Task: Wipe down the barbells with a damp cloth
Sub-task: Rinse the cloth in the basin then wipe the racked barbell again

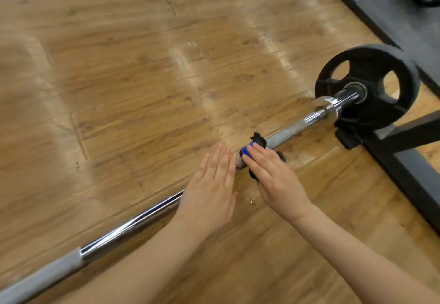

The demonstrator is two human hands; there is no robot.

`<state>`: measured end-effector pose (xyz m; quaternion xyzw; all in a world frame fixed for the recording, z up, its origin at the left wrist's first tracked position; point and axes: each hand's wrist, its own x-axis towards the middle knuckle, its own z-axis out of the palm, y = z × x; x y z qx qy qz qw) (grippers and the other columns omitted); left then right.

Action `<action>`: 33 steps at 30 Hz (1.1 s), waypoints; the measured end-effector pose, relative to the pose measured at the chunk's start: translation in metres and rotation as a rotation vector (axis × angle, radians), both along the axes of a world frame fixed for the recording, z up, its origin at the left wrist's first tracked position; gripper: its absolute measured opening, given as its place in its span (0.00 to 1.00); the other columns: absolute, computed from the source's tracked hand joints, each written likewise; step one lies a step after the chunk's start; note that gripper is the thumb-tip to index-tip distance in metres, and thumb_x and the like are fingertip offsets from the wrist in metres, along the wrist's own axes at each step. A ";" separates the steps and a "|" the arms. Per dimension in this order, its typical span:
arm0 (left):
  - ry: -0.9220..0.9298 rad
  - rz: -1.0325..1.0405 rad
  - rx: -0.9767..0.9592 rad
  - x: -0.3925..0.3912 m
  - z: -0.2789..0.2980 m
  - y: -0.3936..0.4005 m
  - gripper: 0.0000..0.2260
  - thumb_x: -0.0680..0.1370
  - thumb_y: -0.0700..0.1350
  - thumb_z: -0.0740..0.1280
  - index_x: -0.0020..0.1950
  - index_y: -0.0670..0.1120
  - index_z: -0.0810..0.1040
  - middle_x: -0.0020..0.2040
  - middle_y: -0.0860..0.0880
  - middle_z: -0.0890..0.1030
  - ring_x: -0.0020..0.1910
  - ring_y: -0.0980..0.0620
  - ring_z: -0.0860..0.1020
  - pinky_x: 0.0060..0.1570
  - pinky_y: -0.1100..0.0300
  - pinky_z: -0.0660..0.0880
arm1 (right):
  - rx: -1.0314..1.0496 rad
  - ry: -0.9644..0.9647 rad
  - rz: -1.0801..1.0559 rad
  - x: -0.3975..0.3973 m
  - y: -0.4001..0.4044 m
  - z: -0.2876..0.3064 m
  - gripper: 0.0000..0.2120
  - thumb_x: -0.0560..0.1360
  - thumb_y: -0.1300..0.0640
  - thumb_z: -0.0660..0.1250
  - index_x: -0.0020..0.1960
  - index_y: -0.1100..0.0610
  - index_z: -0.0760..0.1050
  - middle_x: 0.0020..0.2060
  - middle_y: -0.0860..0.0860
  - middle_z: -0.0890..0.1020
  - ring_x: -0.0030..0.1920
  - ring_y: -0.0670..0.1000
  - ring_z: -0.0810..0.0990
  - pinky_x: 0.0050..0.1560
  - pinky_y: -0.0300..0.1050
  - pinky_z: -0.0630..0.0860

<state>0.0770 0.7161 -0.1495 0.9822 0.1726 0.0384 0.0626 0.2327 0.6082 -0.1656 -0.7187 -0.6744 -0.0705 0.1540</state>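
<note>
On the wooden gym floor (123, 70), your right hand (276, 180) presses flat-fingered on a blue-and-black cloth (258, 143) wrapped around the barbell (133, 220) near its black plate (366, 89), while your left hand (212, 191) hovers alongside, fingers straight, gripping nothing.

Wood-plank floor (119, 77) w/ dark platform (390, 13) top right — black frame base (402, 168) at right edge.
</note>
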 end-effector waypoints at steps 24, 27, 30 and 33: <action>-0.040 0.012 0.058 0.003 -0.010 -0.002 0.32 0.74 0.53 0.52 0.70 0.32 0.67 0.69 0.34 0.71 0.70 0.38 0.68 0.69 0.47 0.58 | 0.210 0.032 -0.193 -0.002 0.001 -0.002 0.19 0.72 0.74 0.58 0.60 0.65 0.76 0.59 0.61 0.79 0.63 0.58 0.74 0.66 0.49 0.68; -0.031 0.011 0.114 0.003 -0.011 -0.001 0.32 0.74 0.53 0.55 0.71 0.33 0.66 0.69 0.35 0.70 0.70 0.38 0.67 0.70 0.47 0.57 | 0.232 0.028 -0.224 -0.014 0.009 -0.002 0.18 0.75 0.71 0.54 0.59 0.68 0.77 0.59 0.62 0.79 0.63 0.57 0.73 0.66 0.50 0.68; -0.040 0.016 0.114 0.004 -0.011 -0.001 0.31 0.74 0.53 0.56 0.71 0.33 0.66 0.70 0.35 0.69 0.71 0.38 0.67 0.70 0.47 0.56 | 0.180 0.021 -0.130 -0.020 0.001 -0.011 0.17 0.79 0.68 0.52 0.62 0.67 0.75 0.61 0.61 0.77 0.65 0.59 0.72 0.65 0.55 0.69; -0.040 0.020 0.086 0.004 -0.010 -0.001 0.31 0.75 0.53 0.51 0.71 0.32 0.66 0.69 0.34 0.70 0.71 0.37 0.67 0.70 0.46 0.57 | 0.212 -0.002 -0.190 0.002 -0.007 -0.006 0.17 0.79 0.68 0.51 0.61 0.66 0.76 0.59 0.61 0.78 0.62 0.59 0.74 0.59 0.58 0.73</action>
